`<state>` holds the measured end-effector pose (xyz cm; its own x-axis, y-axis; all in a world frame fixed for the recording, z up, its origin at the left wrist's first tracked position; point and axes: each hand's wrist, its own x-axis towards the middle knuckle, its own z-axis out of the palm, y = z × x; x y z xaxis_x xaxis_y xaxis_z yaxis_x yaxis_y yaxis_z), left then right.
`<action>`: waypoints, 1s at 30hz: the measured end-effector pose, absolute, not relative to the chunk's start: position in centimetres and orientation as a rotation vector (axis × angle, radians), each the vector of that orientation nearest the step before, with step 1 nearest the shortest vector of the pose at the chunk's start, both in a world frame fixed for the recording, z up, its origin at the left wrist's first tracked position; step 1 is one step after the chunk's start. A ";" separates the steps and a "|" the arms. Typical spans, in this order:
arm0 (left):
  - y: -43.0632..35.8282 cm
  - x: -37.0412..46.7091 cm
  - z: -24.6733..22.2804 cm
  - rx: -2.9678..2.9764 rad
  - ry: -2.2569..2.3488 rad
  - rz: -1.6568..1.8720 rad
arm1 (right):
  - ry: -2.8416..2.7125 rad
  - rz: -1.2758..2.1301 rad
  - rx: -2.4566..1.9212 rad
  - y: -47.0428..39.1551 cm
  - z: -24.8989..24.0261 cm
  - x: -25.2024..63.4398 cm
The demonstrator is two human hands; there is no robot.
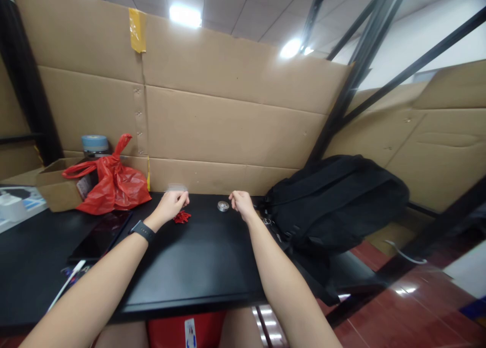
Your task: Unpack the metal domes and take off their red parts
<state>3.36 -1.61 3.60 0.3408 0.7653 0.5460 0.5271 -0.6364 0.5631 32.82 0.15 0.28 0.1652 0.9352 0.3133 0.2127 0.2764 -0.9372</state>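
My left hand [173,205] is closed, its fingers curled together above the black table, with a dark watch band on the wrist. Just below it lies a small pile of thin red pieces [182,217]. Behind its knuckles a clear plastic item [176,187] shows in part. My right hand [241,203] is closed too, thumb and fingers drawn together. Beside its fingertips, on the left, a small round metal tin [223,206] rests on the table, apart from the hand. Whatever either hand may pinch is hidden or too small to make out.
A knotted red plastic bag [114,183] and a cardboard box [61,188] stand at the left, near a dark tablet-like device [100,235] and a white stick-like item [66,285]. A black backpack [337,201] fills the right side. Cardboard panels [235,120] wall the back.
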 end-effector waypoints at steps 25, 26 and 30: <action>-1.4 2.9 4.1 2.155 1.205 1.234 | -1.347 0.927 -1.197 0.3 -0.1 32.6; -1.6 2.9 4.2 2.172 1.200 1.213 | -1.350 0.929 -1.199 0.3 -0.1 32.6; -1.9 3.0 4.1 2.185 1.216 1.144 | -1.352 0.932 -1.204 0.3 -0.1 32.7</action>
